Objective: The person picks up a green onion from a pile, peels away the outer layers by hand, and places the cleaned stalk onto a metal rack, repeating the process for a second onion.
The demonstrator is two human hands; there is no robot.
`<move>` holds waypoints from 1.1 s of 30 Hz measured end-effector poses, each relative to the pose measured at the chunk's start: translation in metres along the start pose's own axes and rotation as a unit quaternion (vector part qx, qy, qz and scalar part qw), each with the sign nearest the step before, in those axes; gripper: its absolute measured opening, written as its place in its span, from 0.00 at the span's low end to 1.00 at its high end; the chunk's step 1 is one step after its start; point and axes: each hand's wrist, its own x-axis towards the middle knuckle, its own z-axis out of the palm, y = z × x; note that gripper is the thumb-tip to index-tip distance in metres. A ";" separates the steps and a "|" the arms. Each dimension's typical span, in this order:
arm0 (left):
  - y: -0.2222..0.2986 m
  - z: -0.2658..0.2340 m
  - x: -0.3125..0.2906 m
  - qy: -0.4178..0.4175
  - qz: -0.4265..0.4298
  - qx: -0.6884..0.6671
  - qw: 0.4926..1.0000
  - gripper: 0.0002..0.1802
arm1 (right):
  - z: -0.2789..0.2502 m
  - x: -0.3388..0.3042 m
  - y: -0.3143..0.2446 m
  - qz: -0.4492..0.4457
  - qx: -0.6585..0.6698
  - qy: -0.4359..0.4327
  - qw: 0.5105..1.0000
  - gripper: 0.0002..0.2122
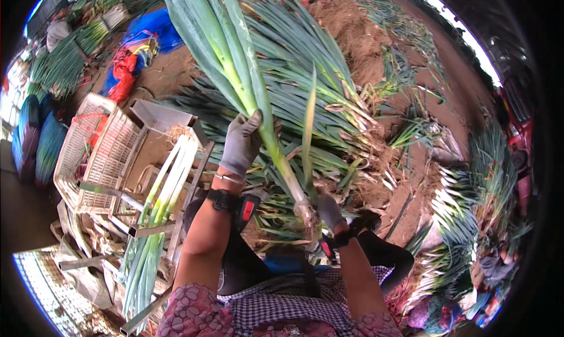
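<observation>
My left hand (241, 142), in a grey glove, is wrapped round the stalk of a large green onion (271, 146). The onion slants across the middle, its broad leaves pointing up and away and its root end down towards my lap. Close to the roots is my gloved right hand (332, 212), blurred, with its fingers hard to make out. A narrow yellowish leaf (309, 122) stands up between the stalk and this hand; whether the hand grips it is unclear. Behind the held onion lies a large heap of green onions (305, 55), their roots towards the right.
At left, several trimmed onions (176, 169) lie across a metal frame (191, 193), beside a white plastic basket (97, 161). Rows of white-stemmed onions (443, 214) are at right. Blue netting (155, 29) is at the back left, with a person (59, 29) farther off.
</observation>
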 end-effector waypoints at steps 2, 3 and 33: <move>0.006 -0.012 -0.004 0.026 0.011 0.025 0.999 0.15 | 0.003 -0.013 -0.016 0.095 -0.027 0.088 0.991 0.14; 0.009 -0.012 -0.008 0.039 0.020 0.034 0.998 0.15 | -0.011 -0.007 -0.042 0.010 0.016 0.153 0.988 0.15; 0.027 -0.017 0.005 -0.007 0.056 -0.040 0.998 0.16 | -0.044 -0.045 -0.138 -0.115 0.351 -0.086 0.925 0.21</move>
